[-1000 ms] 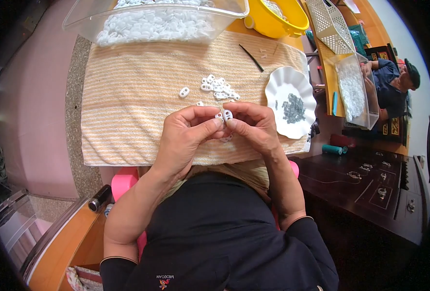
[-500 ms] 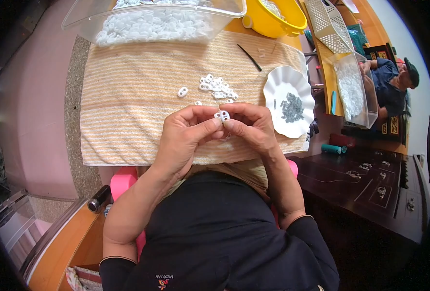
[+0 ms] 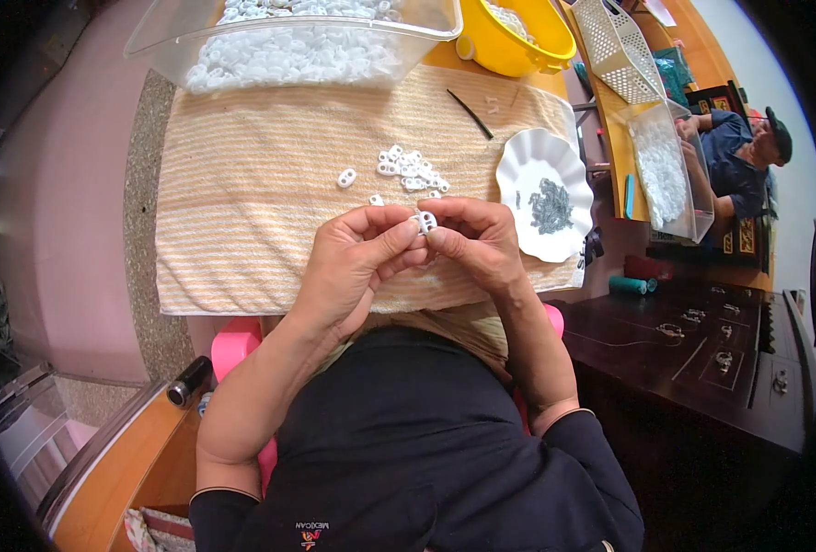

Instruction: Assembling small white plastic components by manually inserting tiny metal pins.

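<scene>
Left hand [image 3: 353, 258] and right hand [image 3: 483, 244] pinch a white two-holed plastic piece [image 3: 428, 222] between fingertips [image 3: 438, 239]; loose pieces [image 3: 389, 168] lie beyond them, a scalloped dish [image 3: 524, 164] to their right.

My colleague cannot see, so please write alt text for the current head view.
A person's left hand and right hand together pinch a small white piece over a striped towel. Beyond lies a loose pile of similar pieces; a wavy-edged white plate with dark bits is at right, a clear box of white pieces at top.
</scene>
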Action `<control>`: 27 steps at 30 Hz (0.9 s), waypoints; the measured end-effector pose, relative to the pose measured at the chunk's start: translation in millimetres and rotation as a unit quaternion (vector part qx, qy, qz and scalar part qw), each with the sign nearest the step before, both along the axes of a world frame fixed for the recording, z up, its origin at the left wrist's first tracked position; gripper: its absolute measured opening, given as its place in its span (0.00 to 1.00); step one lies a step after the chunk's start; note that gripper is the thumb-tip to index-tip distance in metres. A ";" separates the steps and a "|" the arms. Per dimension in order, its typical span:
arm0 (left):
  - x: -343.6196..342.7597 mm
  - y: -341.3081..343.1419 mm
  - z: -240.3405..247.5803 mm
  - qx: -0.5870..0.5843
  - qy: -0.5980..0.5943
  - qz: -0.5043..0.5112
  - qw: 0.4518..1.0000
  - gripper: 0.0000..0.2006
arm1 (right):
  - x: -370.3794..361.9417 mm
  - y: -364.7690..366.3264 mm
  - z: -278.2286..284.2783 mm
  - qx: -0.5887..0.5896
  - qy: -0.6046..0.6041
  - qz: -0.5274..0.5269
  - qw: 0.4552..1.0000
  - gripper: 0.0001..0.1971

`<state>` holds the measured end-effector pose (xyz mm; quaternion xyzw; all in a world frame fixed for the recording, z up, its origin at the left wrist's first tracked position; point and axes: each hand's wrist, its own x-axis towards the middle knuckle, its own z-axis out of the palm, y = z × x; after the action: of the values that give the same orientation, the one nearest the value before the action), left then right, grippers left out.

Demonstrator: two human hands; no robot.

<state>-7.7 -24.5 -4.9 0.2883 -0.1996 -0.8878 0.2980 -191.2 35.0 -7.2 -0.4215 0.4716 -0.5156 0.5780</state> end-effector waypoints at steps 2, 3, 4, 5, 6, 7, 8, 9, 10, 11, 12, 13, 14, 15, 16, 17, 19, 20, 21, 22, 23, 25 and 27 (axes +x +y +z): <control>0.1 0.3 -0.8 0.009 0.013 -0.007 1.000 0.07 | -0.1 1.0 -0.7 0.004 -0.005 -0.006 1.000 0.16; 0.2 0.3 -1.1 0.008 0.013 -0.007 1.000 0.07 | 0.3 1.2 -0.2 0.003 -0.005 -0.006 1.000 0.16; 0.3 0.4 -1.3 0.010 0.011 -0.008 1.000 0.07 | 0.9 1.3 0.5 0.004 -0.008 -0.009 1.000 0.15; 0.4 0.5 -1.5 0.012 0.009 -0.009 1.000 0.07 | 1.2 1.5 1.0 0.005 -0.010 -0.012 1.000 0.15; 0.7 0.6 -1.5 0.012 0.009 -0.009 1.000 0.07 | 0.8 1.8 0.8 0.005 -0.010 -0.012 1.000 0.15; 1.0 0.7 -1.5 0.012 0.014 -0.014 1.000 0.07 | -0.1 2.4 0.3 -0.001 -0.012 -0.010 1.000 0.15; 1.2 1.0 -0.9 0.012 0.018 -0.018 1.000 0.07 | -0.5 3.0 0.6 -0.007 -0.014 -0.008 1.000 0.15; 1.2 1.6 -0.1 0.011 0.019 -0.018 1.000 0.07 | -0.1 3.3 1.3 -0.008 -0.013 -0.008 1.000 0.15; 1.1 2.4 0.9 0.011 0.019 -0.020 1.000 0.07 | 0.9 3.5 2.0 -0.021 -0.020 -0.009 1.000 0.15; 1.0 3.1 1.4 0.010 0.018 -0.022 1.000 0.07 | 2.0 3.8 2.2 -0.034 -0.027 -0.010 0.999 0.15; 0.9 3.8 1.5 0.009 0.018 -0.022 1.000 0.07 | 3.6 4.3 3.4 -0.035 -0.027 -0.011 0.999 0.15; 0.8 4.4 1.3 0.007 0.017 -0.021 1.000 0.07 | 5.6 4.7 5.5 -0.035 -0.030 -0.016 0.999 0.15; 0.6 4.6 1.0 0.005 0.015 -0.021 1.000 0.07 | 6.6 5.1 7.1 -0.036 -0.033 -0.022 0.999 0.15; 0.5 4.6 0.4 0.003 0.016 -0.022 1.000 0.07 | 6.2 5.3 7.2 -0.038 -0.032 -0.023 0.999 0.15; 0.4 4.4 -0.4 0.001 0.020 -0.023 1.000 0.07 | 5.5 5.3 6.7 -0.033 -0.017 -0.023 0.999 0.15; 0.7 4.3 -0.4 0.000 0.023 -0.024 0.999 0.07 | 5.2 5.4 6.6 -0.027 -0.002 -0.023 0.999 0.15; 0.8 3.5 0.9 -0.002 0.035 -0.031 0.999 0.07 | 5.5 5.5 7.3 -0.026 -0.013 -0.019 0.999 0.15; 0.4 2.8 1.5 -0.002 0.046 -0.038 0.998 0.07 | 5.3 5.2 7.7 -0.024 -0.024 -0.015 0.999 0.15; 0.1 2.5 1.8 -0.003 0.047 -0.038 0.998 0.07 | 5.0 4.7 7.9 -0.025 -0.023 -0.015 0.999 0.15; -0.1 2.4 2.1 -0.007 0.048 -0.045 0.998 0.06 | 4.8 4.1 8.1 -0.050 -0.017 -0.006 0.999 0.15; -0.2 2.2 2.7 -0.011 0.049 -0.051 0.997 0.05 | 4.7 3.4 8.6 -0.075 -0.011 0.003 0.997 0.15; 0.9 2.4 5.0 -0.015 0.057 -0.054 0.997 0.05 | 7.2 2.6 11.7 -0.080 -0.018 0.008 0.997 0.15; 1.3 2.2 5.2 -0.019 0.067 -0.058 0.996 0.04 | 8.8 2.7 12.6 -0.086 -0.024 0.010 0.996 0.16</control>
<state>-6.5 -22.3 0.3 0.2104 -0.2127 -0.9168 0.2644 -182.5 37.7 5.4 -0.4619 0.4071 -0.5584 0.5560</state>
